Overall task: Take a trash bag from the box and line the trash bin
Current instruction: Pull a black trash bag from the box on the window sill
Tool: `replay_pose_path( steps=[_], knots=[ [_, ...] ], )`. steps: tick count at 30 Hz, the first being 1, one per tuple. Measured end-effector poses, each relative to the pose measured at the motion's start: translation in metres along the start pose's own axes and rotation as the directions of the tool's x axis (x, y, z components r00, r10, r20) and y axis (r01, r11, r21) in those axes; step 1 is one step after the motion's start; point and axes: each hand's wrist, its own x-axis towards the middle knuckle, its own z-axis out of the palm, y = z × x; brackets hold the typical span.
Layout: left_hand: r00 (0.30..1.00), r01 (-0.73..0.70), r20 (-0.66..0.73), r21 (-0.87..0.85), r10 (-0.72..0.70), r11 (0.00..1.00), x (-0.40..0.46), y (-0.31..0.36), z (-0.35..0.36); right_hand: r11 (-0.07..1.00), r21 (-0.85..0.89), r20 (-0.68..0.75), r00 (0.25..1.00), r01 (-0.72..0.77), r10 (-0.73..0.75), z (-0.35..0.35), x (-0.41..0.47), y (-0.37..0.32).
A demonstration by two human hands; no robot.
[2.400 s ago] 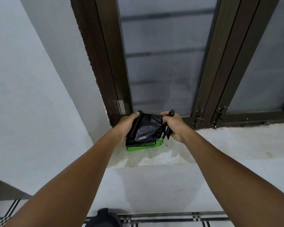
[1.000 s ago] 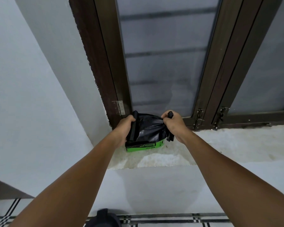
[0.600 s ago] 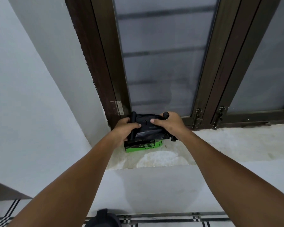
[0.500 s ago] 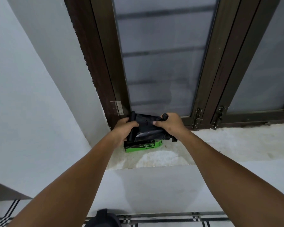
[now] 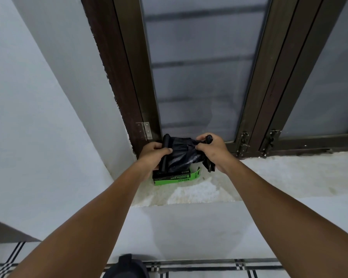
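The left hand [image 5: 152, 156] hides the box's [image 5: 175, 177] left end; its small print is unreadable.

One head-worn view, looking forward and down at the window sill [image 5: 279, 177].

You have a single wide-angle camera, worn on your head, so there is no second view to share anything with. It faces the sill from in front and above, with the dark window frame [image 5: 129, 81] rising straight behind the sill and a white wall [image 5: 38, 117] to the left of it. Both forearms run from the bottom corners up to the sill's left end. Below the sill the striped floor [image 5: 209, 267] shows along the bottom edge. Straight lines bow toward the edges.
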Motion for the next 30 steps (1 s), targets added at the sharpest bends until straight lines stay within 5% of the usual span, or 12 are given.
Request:
replay_pose_path(
  steps=[20,24,30],
  knots=[
    [0.998,-0.055,0.044,0.007,0.055,0.998,0.001,-0.001,0.024,0.983,-0.181,0.175,0.984,0.001,0.031,0.012,-0.007,-0.006],
    [0.998,0.059,0.024,-0.044,-0.058,0.997,0.004,0.003,0.018,0.993,-0.113,0.22,0.974,-0.037,0.062,0.004,-0.01,-0.004],
    [0.995,-0.001,0.095,0.001,0.001,1.0,0.0,-0.002,0.015,0.997,-0.051,0.24,0.969,-0.05,0.061,0.003,-0.011,0.001]
  ],
)
